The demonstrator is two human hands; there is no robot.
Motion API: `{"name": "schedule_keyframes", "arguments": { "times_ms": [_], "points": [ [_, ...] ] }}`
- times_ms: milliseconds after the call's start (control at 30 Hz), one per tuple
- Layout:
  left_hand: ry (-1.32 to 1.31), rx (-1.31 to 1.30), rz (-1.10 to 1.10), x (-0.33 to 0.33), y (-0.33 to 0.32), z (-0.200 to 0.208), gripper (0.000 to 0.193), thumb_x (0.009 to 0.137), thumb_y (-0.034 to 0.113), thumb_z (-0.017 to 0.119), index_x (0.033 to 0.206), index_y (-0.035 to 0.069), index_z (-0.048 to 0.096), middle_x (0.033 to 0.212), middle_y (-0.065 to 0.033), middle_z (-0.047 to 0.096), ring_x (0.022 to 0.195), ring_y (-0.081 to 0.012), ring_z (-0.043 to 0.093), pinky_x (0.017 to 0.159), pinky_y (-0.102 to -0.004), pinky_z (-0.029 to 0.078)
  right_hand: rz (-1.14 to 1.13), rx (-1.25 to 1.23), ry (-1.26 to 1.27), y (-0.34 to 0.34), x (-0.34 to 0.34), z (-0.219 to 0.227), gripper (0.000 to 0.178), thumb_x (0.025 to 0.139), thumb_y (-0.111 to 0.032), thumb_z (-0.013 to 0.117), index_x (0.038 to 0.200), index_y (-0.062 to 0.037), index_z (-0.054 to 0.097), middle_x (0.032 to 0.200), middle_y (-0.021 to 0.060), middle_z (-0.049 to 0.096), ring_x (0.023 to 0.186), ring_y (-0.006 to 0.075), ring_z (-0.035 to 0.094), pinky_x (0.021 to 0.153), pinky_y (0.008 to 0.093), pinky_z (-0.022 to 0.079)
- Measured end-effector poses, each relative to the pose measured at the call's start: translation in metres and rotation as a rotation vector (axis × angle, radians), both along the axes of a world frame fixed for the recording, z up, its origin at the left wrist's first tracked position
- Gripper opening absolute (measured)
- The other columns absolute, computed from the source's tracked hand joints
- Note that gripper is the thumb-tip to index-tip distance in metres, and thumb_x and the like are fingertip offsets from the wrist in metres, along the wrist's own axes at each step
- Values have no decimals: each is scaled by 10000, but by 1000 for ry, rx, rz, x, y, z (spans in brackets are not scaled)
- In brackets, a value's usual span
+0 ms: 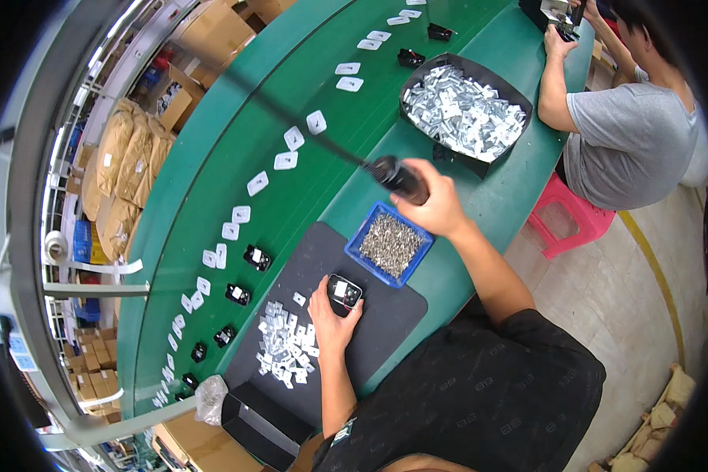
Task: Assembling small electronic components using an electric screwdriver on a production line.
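Note:
My left hand (330,321) is closed around a small black plastic housing (344,293) with a white label inside, keeping it on the dark grey mat (385,322). Raised over the bench, my right hand (442,206) grips a black electric screwdriver (400,179); a blurred dark cord or shaft stretches from it toward the upper left. Below that hand sits a blue tray (402,281) full of small metal screws (391,245). Beside my left hand lies a loose pile of small grey-white metal pieces (285,346).
A green conveyor belt (291,204) carries pale flat parts and several black housings (237,294). A large black bin (480,167) heaped with metal pieces stands far right, near a seated co-worker (633,134). A black box (263,425) and a plastic bag (211,400) are near left.

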State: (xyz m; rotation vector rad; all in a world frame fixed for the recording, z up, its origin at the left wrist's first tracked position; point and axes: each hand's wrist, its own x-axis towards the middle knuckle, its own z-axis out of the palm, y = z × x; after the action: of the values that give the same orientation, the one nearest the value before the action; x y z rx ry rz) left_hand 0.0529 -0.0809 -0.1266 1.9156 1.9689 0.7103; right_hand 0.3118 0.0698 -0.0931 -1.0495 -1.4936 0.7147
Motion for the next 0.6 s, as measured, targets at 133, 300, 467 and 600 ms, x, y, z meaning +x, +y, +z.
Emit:
{"name": "schedule_keyframes", "arguments": {
  "times_ms": [133,300,467,600],
  "points": [
    [-63,-17,81,-8,33,11,798,671,197,769,1360,6,413,1228,-198,542,1140,-358,537,1001,-431,406,104,-43,-76,5,-5,9,519,706,-145,757,1181,-97,554,895,158,690,826,324,695,726,381,555],
    [-46,53,101,-20,93,15,774,716,153,759,1372,-13,381,1267,-251,521,1160,-370,538,1017,-401,406,172,-14,-134,6,1,5,529,690,-155,772,1177,-111,570,887,117,701,780,308,695,678,379,559],
    [92,22,87,-34,143,5,793,742,217,769,1367,-55,362,1241,-273,533,1154,-386,537,1018,-393,401,267,-5,-119,6,8,1,512,716,-232,760,1182,-140,570,830,99,692,722,307,684,642,385,547],
    [45,-90,-30,-59,170,-4,755,748,225,750,1361,-51,405,1229,-276,558,1147,-394,554,993,-417,427,291,-2,-138,1,10,1,505,708,-255,753,1175,-167,581,782,82,683,682,286,679,607,387,548]
  ]
}}
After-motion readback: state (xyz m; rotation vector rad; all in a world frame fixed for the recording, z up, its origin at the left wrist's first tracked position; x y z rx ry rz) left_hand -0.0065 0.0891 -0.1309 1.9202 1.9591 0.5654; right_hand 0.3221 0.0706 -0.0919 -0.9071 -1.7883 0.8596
